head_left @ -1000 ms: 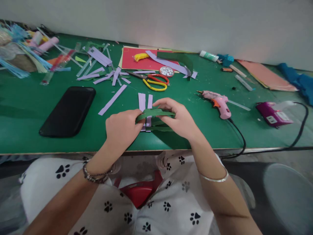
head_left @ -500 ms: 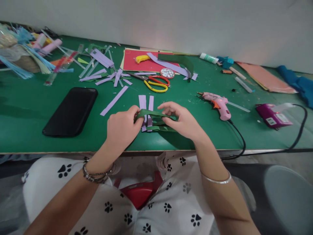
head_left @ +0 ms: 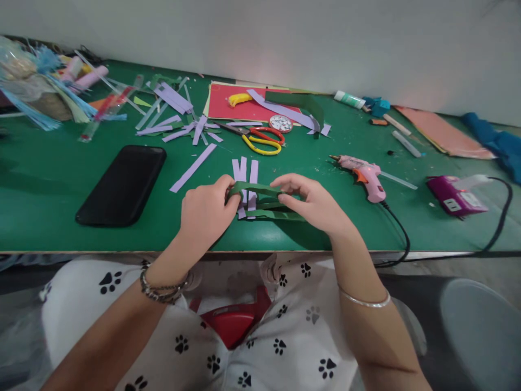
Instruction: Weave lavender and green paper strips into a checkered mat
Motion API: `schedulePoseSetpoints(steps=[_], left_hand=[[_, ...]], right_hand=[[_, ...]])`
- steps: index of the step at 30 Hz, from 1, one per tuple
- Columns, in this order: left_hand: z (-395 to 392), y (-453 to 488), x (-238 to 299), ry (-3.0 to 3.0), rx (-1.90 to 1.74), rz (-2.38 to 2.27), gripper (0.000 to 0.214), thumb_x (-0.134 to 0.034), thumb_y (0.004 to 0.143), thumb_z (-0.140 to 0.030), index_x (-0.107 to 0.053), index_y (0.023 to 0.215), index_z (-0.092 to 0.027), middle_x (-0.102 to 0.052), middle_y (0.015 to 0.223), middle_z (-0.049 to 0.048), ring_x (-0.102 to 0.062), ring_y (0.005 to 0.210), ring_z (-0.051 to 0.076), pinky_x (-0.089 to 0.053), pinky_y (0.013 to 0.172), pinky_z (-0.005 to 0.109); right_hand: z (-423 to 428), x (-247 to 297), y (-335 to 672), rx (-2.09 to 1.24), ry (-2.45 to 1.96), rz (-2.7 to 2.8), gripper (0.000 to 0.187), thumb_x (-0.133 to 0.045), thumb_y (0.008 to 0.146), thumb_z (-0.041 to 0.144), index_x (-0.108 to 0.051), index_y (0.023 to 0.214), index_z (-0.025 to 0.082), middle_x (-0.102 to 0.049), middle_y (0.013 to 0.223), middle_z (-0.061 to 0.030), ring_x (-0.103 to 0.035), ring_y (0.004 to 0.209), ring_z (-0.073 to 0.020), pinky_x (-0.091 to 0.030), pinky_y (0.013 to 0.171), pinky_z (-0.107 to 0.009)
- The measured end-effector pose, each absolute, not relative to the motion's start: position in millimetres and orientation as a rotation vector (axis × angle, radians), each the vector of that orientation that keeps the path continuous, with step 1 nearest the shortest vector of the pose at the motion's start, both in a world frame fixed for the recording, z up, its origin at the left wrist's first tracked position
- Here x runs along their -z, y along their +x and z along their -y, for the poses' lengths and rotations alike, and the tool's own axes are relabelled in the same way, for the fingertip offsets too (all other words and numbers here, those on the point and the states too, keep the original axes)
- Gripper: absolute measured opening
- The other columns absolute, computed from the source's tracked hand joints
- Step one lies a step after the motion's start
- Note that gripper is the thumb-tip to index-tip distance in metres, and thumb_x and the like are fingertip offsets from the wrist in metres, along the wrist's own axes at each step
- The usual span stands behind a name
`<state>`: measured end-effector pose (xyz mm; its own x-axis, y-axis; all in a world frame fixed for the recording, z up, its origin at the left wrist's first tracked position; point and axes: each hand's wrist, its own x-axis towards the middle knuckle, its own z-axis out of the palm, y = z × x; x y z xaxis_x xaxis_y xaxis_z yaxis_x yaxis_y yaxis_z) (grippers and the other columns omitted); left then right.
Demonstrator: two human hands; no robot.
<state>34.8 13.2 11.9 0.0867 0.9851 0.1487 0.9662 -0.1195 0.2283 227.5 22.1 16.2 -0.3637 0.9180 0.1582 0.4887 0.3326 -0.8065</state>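
Observation:
Near the table's front edge, a green paper strip point(head_left: 256, 188) stretches between my two hands, raised above other strips. My left hand point(head_left: 208, 209) is closed, its thumb and forefinger pinching the strip's left end. My right hand point(head_left: 311, 203) has its fingers curled, with thumb and fingertips around the strip's right part. Several purple paper strips point(head_left: 253, 174) stand lengthwise between the hands, crossed by the green ones. More green strips point(head_left: 277, 215) lie lower down, partly hidden beneath my right hand.
A black phone point(head_left: 122, 184) lies on the left. Scissors point(head_left: 260, 140) and a red sheet point(head_left: 228, 106) sit behind the strips. At right are a pink glue gun point(head_left: 364, 174), its cord and a purple power adapter point(head_left: 456, 195). Loose purple strips point(head_left: 193, 168) lie left.
My right hand has moved slightly right along the green strip. The purple strips have spread a little at their top ends. The whole view has shifted slightly.

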Motion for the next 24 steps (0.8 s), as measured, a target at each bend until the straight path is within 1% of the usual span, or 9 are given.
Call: schedulePoseSetpoints(steps=[10,17,24], left_hand=[[-14.6,33.0,-9.9,2.247,-0.433,-2.02,0.02,-0.046,0.079,-0.028,-0.062,0.09,-0.02,-0.064,0.067,0.0013,-0.061,0.063,0.019,-0.031,0.052,0.026],[-14.3,32.8,-9.7,2.262,-0.438,-2.027,0.022,-0.045,0.079,-0.029,-0.063,0.09,-0.02,-0.065,0.068,0.0017,-0.061,0.063,0.019,-0.031,0.051,0.025],[-14.3,32.0,-11.8,2.287,-0.411,-2.024,0.023,-0.041,0.08,-0.028,-0.062,0.085,-0.02,-0.063,0.062,0.0025,-0.06,0.06,0.019,-0.032,0.049,0.025]], right_hand=[[-21.6,-15.8,229.3,-0.966,-1.311,1.958,0.017,-0.049,0.076,0.014,-0.057,0.091,0.017,-0.052,0.066,0.0035,-0.046,0.062,-0.0093,-0.035,0.059,-0.024],[-20.7,-17.7,228.6,-1.069,-1.27,1.784,0.015,-0.051,0.076,0.019,-0.057,0.09,0.017,-0.046,0.064,0.0053,-0.042,0.058,-0.0078,-0.033,0.056,-0.023],[-21.5,-13.5,232.8,-1.027,-1.299,1.699,0.013,-0.053,0.076,0.024,-0.057,0.087,0.019,-0.044,0.06,0.0063,-0.041,0.055,-0.008,-0.032,0.054,-0.024]])
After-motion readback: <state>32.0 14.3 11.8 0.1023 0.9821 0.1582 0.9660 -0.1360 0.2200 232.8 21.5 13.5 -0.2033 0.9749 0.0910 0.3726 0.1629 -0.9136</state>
